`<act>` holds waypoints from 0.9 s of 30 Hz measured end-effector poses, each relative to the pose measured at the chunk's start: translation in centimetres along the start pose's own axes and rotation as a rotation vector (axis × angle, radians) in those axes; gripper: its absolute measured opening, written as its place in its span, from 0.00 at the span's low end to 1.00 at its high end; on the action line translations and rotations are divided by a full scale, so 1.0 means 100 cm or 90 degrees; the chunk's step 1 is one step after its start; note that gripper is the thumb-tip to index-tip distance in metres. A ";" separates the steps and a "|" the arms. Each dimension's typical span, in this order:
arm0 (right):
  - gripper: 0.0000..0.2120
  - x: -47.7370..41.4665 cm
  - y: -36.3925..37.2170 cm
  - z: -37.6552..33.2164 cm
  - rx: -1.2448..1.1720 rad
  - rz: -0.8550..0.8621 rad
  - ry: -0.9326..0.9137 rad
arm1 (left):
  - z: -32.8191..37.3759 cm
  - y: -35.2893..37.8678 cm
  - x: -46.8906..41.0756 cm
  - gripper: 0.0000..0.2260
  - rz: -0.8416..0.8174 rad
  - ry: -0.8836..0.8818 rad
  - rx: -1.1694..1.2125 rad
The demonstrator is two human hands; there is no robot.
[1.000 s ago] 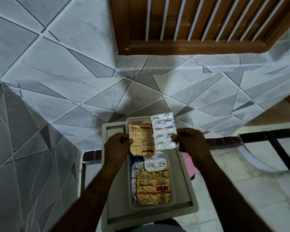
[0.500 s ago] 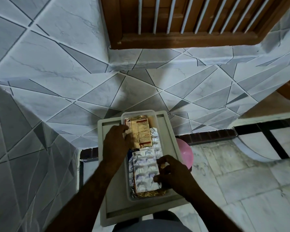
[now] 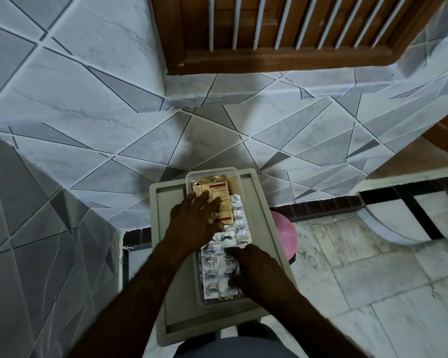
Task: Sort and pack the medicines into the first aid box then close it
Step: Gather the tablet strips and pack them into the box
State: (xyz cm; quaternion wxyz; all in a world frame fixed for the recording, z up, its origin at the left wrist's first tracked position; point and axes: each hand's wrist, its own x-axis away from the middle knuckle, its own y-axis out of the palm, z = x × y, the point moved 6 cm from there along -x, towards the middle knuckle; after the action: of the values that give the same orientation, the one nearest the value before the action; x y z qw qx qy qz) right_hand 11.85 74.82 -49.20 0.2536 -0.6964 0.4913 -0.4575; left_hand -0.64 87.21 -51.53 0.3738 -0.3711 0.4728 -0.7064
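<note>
A big wall (image 3: 88, 125) of grey and white tiles fills most of the view. A brown wood window (image 3: 269, 59) with white bars is at 12 o'clock. The pale floor (image 3: 373, 280) is at 4 o'clock.

A grey surface (image 3: 166, 200) with a raised edge sits low in the middle. The clear first aid box (image 3: 212, 172) lies on it, long and thin, with its lid off.

The left hand (image 3: 195, 220) comes in from 7 o'clock. Its fingers are straight and flat, and they press down on the gold pill strip (image 3: 217, 192). This strip lies in the box at the 12 o'clock end.

The right hand (image 3: 259, 275) comes in from 5 o'clock. Its thumb and bent fingers touch the silver pill strip (image 3: 215, 270), which lies in the box at the 6 o'clock end. I cannot tell if the fingers hold the strip or only push on it. More silver pill strips (image 3: 237, 236) lie under it in the middle of the box, between the two hands.

A pink bowl (image 3: 283, 233) peeks out from behind the surface at 3 o'clock, down by the floor.
</note>
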 end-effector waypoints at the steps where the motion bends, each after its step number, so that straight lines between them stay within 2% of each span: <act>1: 0.31 -0.001 0.001 0.000 0.007 -0.001 -0.001 | 0.000 0.000 0.000 0.31 0.006 0.003 -0.004; 8: 0.31 -0.005 0.000 0.000 0.003 0.014 -0.023 | 0.000 0.001 0.004 0.28 0.033 0.016 -0.004; 12: 0.23 -0.001 -0.029 0.007 -0.124 0.116 0.000 | -0.001 -0.028 0.018 0.23 0.252 0.015 0.147; 13: 0.20 0.000 -0.038 0.014 -0.159 0.158 0.013 | -0.006 -0.032 0.024 0.22 0.298 -0.018 0.206; 15: 0.14 -0.001 -0.054 0.029 -0.218 0.239 0.057 | -0.019 -0.034 0.037 0.20 0.316 -0.113 0.342; 18: 0.08 -0.008 -0.053 0.060 -0.276 0.291 0.136 | -0.030 -0.026 0.060 0.10 0.264 -0.231 0.482; 22: 0.06 -0.021 -0.029 0.085 -0.367 0.236 0.201 | -0.030 0.009 0.082 0.04 0.126 -0.302 0.650; 24: 0.06 -0.026 -0.016 0.087 -0.416 0.184 0.234 | -0.024 0.021 0.088 0.04 0.063 -0.319 0.713; 27: 0.08 -0.031 -0.003 0.086 -0.450 0.138 0.259 | -0.012 0.027 0.091 0.08 -0.006 -0.330 0.711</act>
State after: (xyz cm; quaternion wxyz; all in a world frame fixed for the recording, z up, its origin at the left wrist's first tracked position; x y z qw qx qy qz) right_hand 19.30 76.98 -54.09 -0.0569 -0.5803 0.7284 -0.3596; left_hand -5.31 78.91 -52.89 0.6115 -0.2808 -0.0763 -0.7358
